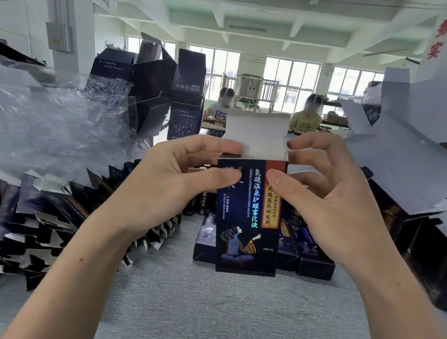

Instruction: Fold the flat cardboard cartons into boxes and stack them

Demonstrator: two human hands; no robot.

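Note:
A dark blue carton (249,223) with printed text and a seated figure stands upright in mid-air above the grey table (227,316). Its white top flap (257,137) sticks up open. My left hand (170,182) pinches the carton's upper left side, thumb on the front face. Gripping the upper right side is my right hand (325,198), its thumb on the front and its fingers behind the flap. A large pile of flat cartons (27,218) lies at the left. Several folded boxes (305,250) lie on the table behind the held carton.
Crumpled clear plastic wrap (39,124) covers the left. Folded dark boxes (170,86) are stacked at the back left. More open-flapped cartons (404,152) pile up at the right. Two people (306,117) sit at a far table.

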